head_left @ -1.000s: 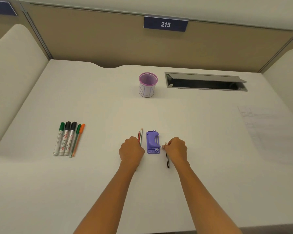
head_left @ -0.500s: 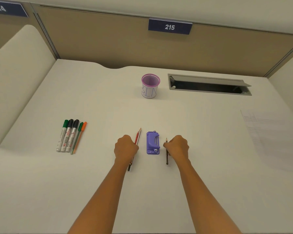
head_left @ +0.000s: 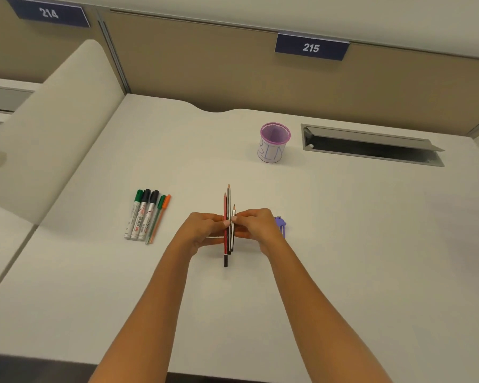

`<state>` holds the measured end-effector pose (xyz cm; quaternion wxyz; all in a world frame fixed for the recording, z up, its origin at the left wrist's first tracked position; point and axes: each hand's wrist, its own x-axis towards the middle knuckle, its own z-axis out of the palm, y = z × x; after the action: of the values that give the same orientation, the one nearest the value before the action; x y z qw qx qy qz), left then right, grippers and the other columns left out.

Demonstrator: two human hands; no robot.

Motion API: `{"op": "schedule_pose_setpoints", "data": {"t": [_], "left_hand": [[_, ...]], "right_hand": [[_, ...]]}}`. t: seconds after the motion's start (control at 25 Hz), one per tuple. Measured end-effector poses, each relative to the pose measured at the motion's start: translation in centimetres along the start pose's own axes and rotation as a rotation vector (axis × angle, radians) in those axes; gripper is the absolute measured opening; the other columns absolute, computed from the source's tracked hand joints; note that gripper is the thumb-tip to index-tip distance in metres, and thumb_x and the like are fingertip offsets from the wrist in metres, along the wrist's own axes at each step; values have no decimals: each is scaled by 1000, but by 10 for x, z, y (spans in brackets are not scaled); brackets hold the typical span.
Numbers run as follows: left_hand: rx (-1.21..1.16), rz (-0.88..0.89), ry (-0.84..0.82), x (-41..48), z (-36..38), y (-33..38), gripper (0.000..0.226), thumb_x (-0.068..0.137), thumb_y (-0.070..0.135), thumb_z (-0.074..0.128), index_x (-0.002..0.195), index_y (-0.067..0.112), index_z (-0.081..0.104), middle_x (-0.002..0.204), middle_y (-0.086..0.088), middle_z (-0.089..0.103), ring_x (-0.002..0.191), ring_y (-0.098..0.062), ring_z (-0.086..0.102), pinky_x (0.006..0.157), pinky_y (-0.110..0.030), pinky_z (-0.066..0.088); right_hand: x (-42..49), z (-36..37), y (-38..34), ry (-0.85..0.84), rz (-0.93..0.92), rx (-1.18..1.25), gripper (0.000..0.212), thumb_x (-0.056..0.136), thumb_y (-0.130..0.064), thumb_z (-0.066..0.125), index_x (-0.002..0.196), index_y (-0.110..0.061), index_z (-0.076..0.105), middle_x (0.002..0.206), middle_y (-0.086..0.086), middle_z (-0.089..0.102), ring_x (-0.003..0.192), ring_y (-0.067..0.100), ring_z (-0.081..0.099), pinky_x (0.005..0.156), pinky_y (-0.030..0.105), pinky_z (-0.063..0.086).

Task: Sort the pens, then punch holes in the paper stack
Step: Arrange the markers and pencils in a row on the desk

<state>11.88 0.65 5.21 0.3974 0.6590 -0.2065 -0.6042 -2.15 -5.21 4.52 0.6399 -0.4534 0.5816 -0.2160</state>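
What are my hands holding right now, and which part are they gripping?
Three pencils, bunched side by side. The left hand and right hand both pinch them around mid-length.

Left hand (head_left: 202, 230) and right hand (head_left: 256, 226) close together, both in a pinch

Single head-worn view, facing forward and down, close above the desk (head_left: 343, 258), partition wall (head_left: 205, 73) beyond

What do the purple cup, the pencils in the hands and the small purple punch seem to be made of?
Pen cup: probably metal mesh, painted purple, a fine grid shows inside; white paper wraps its wall.
Pencils: wood, painted shafts, bare pale sharpened cones.
Hole punch: likely moulded plastic, smooth lilac, mostly hidden.
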Motion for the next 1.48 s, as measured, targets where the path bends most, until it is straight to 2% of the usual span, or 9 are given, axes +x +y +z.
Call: {"op": "schedule_pose_setpoints", "data": {"t": [0.16, 0.28, 0.44, 0.6, 0.96, 1.08, 1.24, 1.36, 1.48], "left_hand": [[56, 62, 97, 4, -23, -7, 26, 84, 8, 70, 109, 1, 69, 97, -16, 74, 90, -25, 72, 79, -36, 60], [147, 255, 182, 7, -34, -15, 26, 84, 12, 71, 109, 7, 71, 99, -12, 74, 94, -25, 71, 83, -39, 59], [283, 513, 250, 6, -44, -19, 24, 84, 18, 71, 108, 18, 74, 99, 0, 76, 92, -11, 72, 82, -30, 58], [370, 664, 296, 4, -47, -32, 23, 86, 14, 67, 108, 19, 74, 95, 5, 77, 85, -5, 72, 78, -20, 58], [381, 667, 348, 12, -55, -56, 23, 86, 9, 67, 108, 15, 73, 97, 3, 76, 87, -3, 71, 82, -17, 55], [414, 679, 392, 15, -54, -54, 24, 87, 10, 67, 109, 16, 73, 97, 3, 75, 83, -6, 69, 75, -10, 51], [536, 643, 439, 17, -54, -47, 24, 89, 16, 64, 112, 19, 73, 86, 1, 68, 72, -13, 62, 63, -13, 43], [555, 564, 458, 17, -61, -42, 33, 89, 17, 66, 121, 17, 67, 93, -6, 75, 80, -16, 68, 73, -19, 49], [594, 456, 488, 17, -70, -37, 44, 85, 20, 70, 127, 11, 61, 96, -6, 76, 87, -18, 71, 81, -23, 46]], "right_hand": [[7, 29, 1, -45, -65, -83, 26, 84, -4, 70, 109, 3, 69, 106, 21, 72, 88, 30, 73, 82, 35, 60], [7, 44, 1, -52, -185, -148, 29, 84, -7, 70, 113, -2, 69, 110, 15, 72, 96, 29, 72, 90, 39, 58], [6, 48, 3, -31, -407, -208, 17, 82, -14, 72, 99, -17, 72, 97, 0, 75, 95, 17, 71, 91, 32, 55], [4, 49, 16, -18, -544, -225, 10, 84, -17, 72, 93, -20, 72, 89, -11, 74, 89, 2, 69, 82, 13, 51], [11, 66, 41, -25, -573, -266, 12, 89, -15, 66, 100, -19, 71, 94, -9, 73, 89, 4, 69, 78, 8, 51], [15, 71, 42, -4, -584, -278, 15, 89, -14, 66, 103, -18, 71, 94, -12, 71, 87, 0, 67, 76, 5, 50], [20, 74, 35, 17, -544, -246, 19, 87, -14, 68, 104, -17, 74, 94, -11, 72, 85, -1, 67, 76, 4, 50], [24, 83, 29, -11, -396, -209, 22, 86, -14, 69, 108, -13, 74, 98, -1, 75, 85, 9, 71, 81, 19, 58], [29, 96, 24, -42, -189, -153, 26, 85, -11, 71, 111, -5, 71, 102, 12, 74, 79, 21, 73, 69, 21, 61]]}}
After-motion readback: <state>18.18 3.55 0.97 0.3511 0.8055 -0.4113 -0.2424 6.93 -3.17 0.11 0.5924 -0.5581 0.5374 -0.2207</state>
